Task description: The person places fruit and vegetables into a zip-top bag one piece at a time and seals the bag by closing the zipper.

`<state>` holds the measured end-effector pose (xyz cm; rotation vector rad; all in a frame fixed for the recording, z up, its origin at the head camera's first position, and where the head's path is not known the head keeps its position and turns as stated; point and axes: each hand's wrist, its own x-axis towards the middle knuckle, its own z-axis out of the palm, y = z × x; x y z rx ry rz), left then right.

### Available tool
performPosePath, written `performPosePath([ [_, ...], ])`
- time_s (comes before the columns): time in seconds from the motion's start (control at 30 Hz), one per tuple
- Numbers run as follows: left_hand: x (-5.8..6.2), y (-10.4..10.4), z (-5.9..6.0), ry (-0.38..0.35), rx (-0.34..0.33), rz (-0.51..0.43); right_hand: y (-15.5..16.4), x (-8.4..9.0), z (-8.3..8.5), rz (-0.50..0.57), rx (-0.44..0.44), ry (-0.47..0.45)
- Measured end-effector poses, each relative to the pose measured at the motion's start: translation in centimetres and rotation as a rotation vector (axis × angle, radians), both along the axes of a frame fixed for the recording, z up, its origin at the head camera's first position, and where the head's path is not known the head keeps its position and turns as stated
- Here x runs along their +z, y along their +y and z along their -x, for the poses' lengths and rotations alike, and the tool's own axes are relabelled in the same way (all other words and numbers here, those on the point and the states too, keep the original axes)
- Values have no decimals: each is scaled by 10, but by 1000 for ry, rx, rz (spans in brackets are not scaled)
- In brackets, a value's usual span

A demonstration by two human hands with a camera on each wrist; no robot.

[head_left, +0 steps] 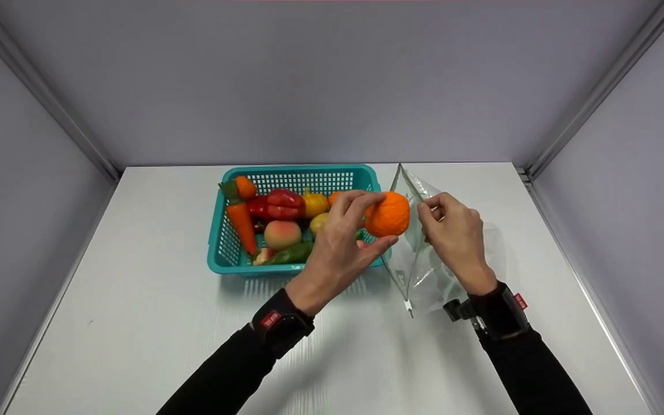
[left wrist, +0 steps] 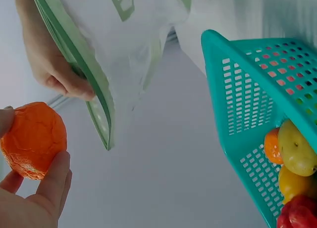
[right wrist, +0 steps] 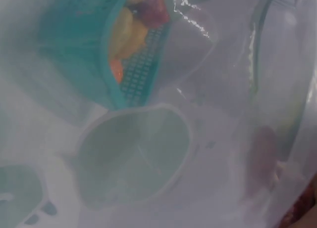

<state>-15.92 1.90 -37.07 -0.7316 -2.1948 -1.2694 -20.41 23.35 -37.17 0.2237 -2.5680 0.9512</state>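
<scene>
My left hand (head_left: 348, 236) holds an orange (head_left: 388, 214) between fingers and thumb, just right of the teal basket (head_left: 223, 253) and close to the mouth of a clear zip bag (head_left: 424, 271). In the left wrist view the orange (left wrist: 33, 139) sits at my fingertips (left wrist: 52, 181), short of the bag's green zip edge (left wrist: 94, 107). My right hand (head_left: 453, 233) pinches the bag's upper edge and lifts it off the table. The right wrist view looks through the plastic bag (right wrist: 163, 154), with the basket (right wrist: 133, 74) blurred behind it.
The basket holds a carrot (head_left: 241, 225), a red pepper (head_left: 280, 204), a peach (head_left: 282, 234), a green pepper (head_left: 291, 252) and other produce. It stands on a white table (head_left: 136, 323) enclosed by grey walls on the left, the right and behind.
</scene>
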Motion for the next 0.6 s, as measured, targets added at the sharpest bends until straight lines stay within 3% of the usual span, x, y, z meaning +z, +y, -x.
performPosePath([
  [0.37,-9,15,2,-81,-9,32,-1,1,-1,-8,6,18],
  [0.6,-17,15,1,-144,27,130,1,4,-7,20,25,-6],
])
